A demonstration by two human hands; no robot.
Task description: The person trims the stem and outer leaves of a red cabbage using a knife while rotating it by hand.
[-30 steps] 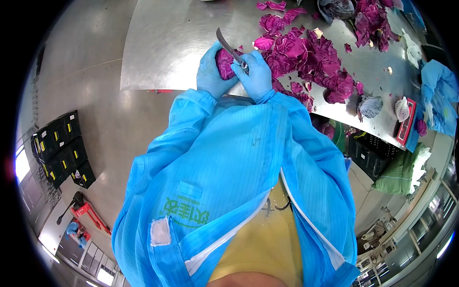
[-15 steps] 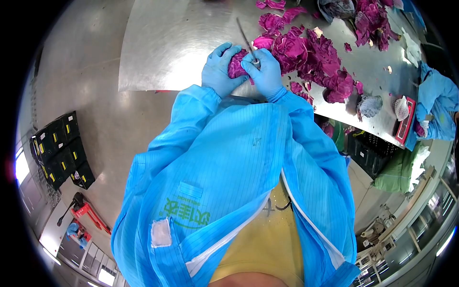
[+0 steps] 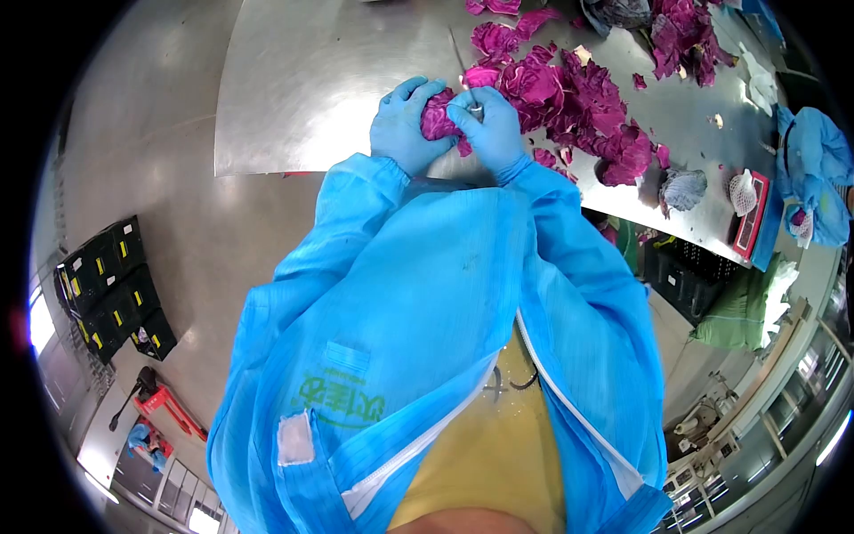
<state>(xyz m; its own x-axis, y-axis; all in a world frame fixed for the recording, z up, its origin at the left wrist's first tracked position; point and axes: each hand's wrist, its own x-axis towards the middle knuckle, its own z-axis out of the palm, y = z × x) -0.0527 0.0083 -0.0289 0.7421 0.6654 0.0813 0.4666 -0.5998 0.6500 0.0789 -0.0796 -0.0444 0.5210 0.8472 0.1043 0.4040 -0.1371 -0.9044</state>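
My left hand [image 3: 405,127], in a blue glove, is wrapped round a red cabbage [image 3: 437,114] just above the near edge of the steel table. My gloved right hand [image 3: 492,132] grips a knife [image 3: 458,55], its thin dark blade pointing up and away over the table. The right thumb and fingertips press against the cabbage's right side, where a loose leaf edge [image 3: 464,146] hangs between the hands. Most of the knife's handle is hidden in my fist.
Peeled purple cabbage leaves [image 3: 583,107] are heaped right of my hands. A whole cabbage [image 3: 683,190] and a netted one [image 3: 742,192] by a red scale [image 3: 753,218] lie farther right. A co-worker's blue sleeve [image 3: 814,160] is at the right edge. Black crates [image 3: 111,285] are stacked on the floor.
The knife's blade has tilted slightly more upright, and a leaf edge shows more below the cabbage. Both hands keep their grip. The co-worker at the right has shifted slightly.
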